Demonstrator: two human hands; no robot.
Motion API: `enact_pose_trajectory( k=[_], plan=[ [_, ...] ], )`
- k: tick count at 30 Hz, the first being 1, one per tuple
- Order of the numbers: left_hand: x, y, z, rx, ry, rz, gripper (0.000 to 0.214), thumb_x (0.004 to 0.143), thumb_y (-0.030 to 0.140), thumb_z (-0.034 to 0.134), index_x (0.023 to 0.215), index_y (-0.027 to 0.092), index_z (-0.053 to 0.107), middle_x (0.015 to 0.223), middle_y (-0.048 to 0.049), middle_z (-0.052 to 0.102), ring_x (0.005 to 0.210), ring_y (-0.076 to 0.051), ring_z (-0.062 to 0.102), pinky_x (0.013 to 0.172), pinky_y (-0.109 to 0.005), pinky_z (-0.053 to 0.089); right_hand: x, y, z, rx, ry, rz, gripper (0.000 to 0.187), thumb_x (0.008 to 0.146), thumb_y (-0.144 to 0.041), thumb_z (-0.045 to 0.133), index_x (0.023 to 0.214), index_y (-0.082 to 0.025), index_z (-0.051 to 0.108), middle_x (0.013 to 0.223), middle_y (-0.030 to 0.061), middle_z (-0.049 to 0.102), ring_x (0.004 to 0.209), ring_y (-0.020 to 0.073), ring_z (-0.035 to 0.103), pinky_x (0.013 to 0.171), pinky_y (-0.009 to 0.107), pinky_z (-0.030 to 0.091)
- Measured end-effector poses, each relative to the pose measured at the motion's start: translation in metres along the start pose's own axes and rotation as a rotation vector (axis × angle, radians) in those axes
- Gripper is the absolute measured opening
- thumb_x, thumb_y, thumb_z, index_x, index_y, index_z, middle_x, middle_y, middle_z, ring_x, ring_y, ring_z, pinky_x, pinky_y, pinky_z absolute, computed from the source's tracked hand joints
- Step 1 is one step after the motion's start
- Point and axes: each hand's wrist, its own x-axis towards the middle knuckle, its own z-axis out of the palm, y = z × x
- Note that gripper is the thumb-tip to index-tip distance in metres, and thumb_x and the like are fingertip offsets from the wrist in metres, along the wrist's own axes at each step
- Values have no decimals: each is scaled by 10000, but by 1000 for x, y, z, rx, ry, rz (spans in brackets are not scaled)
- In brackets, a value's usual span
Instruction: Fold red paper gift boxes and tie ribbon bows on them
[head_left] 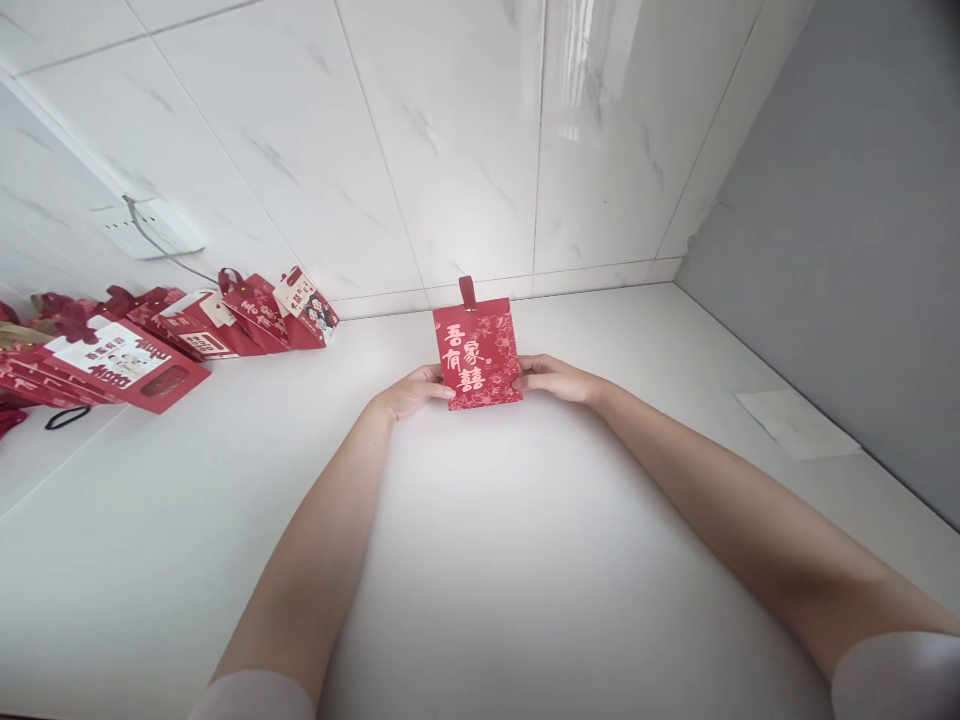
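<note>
A red paper gift box point(480, 352) with pale Chinese characters, a floral print and a dark red ribbon loop point(466, 292) on top stands near the middle of the white table, close to the wall. My left hand point(417, 390) grips its left side, thumb on the front face and the other fingers mostly hidden behind. On the opposite side, my right hand point(556, 378) holds the right edge in the same way. Both arms reach forward from the bottom of the view.
Several red gift boxes point(172, 385) with ribbons crowd the left end of the white table point(480, 560). A dark loop point(67, 417) lies by them. Behind are a tiled wall point(450, 150) and a socket point(150, 230) with a cable. A white sheet point(796, 424) lies by the grey right wall point(847, 220).
</note>
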Motion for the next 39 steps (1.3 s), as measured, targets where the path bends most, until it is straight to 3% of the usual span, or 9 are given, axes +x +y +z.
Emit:
enact_pose_trajectory(
  k=[7,14,18,27,39],
  plan=[
    [2,-4,0,-39,33,-5,275,697,308,724,944,186,728,1064,-87,726,1024,-274,658,942,-419,480,0,1,-3,-11,-14,-3,265,775,-360,641,966,-188,703,1069,18,698,1045,233,606,1016,388,410],
    [1,-3,0,-4,8,-21,334,701,336,734,998,183,723,1129,-98,708,1069,-281,642,975,-430,464,-4,0,-1,32,-6,-6,293,848,-425,595,994,-194,701,1121,37,693,1075,235,607,1040,398,399],
    [2,-3,0,30,-8,-30,349,734,399,714,1003,177,728,1115,-103,712,1049,-274,647,988,-426,455,-4,-2,-2,147,-8,-39,283,805,-375,662,1027,-202,696,1159,37,689,1073,238,620,1045,421,402],
    [5,-4,-1,5,-23,-18,357,718,332,738,1044,187,723,1152,-82,702,1094,-263,628,1026,-413,423,-1,-3,-6,136,-50,-13,383,785,-344,679,1152,-233,684,1220,17,672,1162,246,579,1087,424,359],
    [6,-6,0,-26,27,11,351,707,302,756,1038,190,728,1135,-72,711,1083,-251,633,1027,-413,409,0,0,-8,97,-62,-29,349,830,-339,653,1161,-236,688,1223,12,669,1120,227,594,1085,417,358]
  ],
)
